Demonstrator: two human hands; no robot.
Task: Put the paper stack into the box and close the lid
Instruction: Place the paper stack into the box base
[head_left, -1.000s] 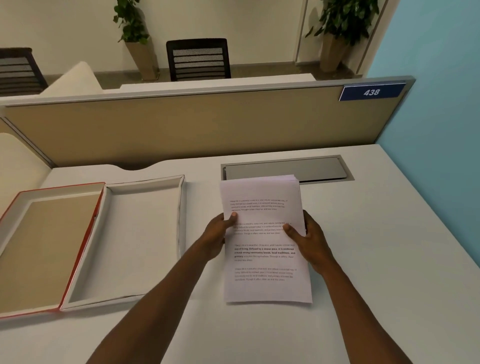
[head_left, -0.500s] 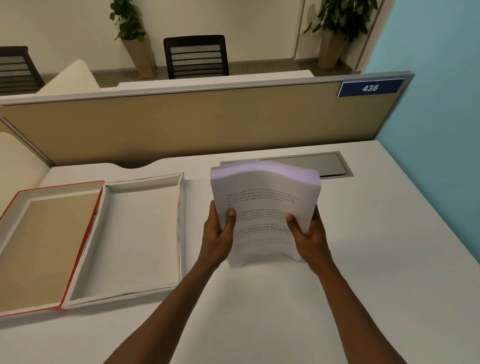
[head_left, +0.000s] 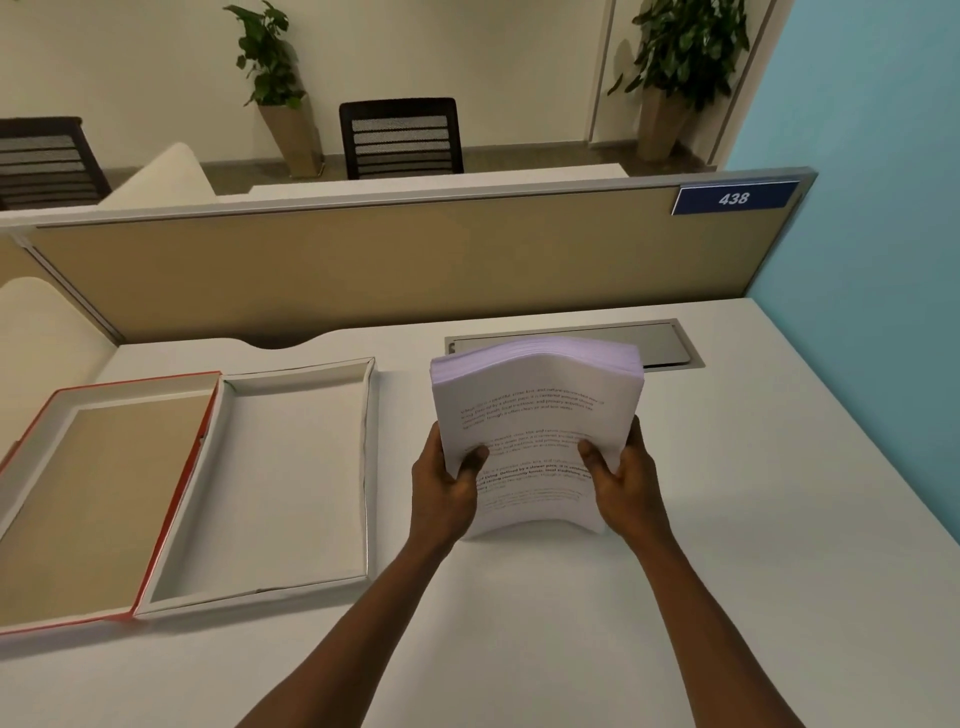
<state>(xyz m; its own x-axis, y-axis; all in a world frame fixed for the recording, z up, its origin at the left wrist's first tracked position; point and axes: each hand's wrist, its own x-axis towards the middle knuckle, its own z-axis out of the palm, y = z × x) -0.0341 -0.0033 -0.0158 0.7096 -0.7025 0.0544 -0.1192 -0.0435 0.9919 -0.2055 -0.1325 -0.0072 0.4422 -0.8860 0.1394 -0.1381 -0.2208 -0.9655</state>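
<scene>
A thick stack of white printed paper (head_left: 535, 410) stands upright on its bottom edge on the white desk, bowed slightly toward me. My left hand (head_left: 444, 488) grips its left side and my right hand (head_left: 626, 483) grips its right side, thumbs on the front sheet. To the left lies the open box: a shallow white tray (head_left: 291, 483) with nothing in it, joined along its left side to the red-edged lid (head_left: 104, 493), which lies flat with its brown inside facing up. The stack is apart from the box, just right of the tray's right wall.
A grey cable hatch (head_left: 665, 343) is set into the desk behind the stack. A beige partition (head_left: 395, 260) with a blue "438" plate runs along the desk's far edge. A blue wall borders the right. Chairs and potted plants stand beyond.
The stack lay flat on the desk a second ago; both hands have tipped it up onto its bottom edge and hold it standing. The box has not moved.
</scene>
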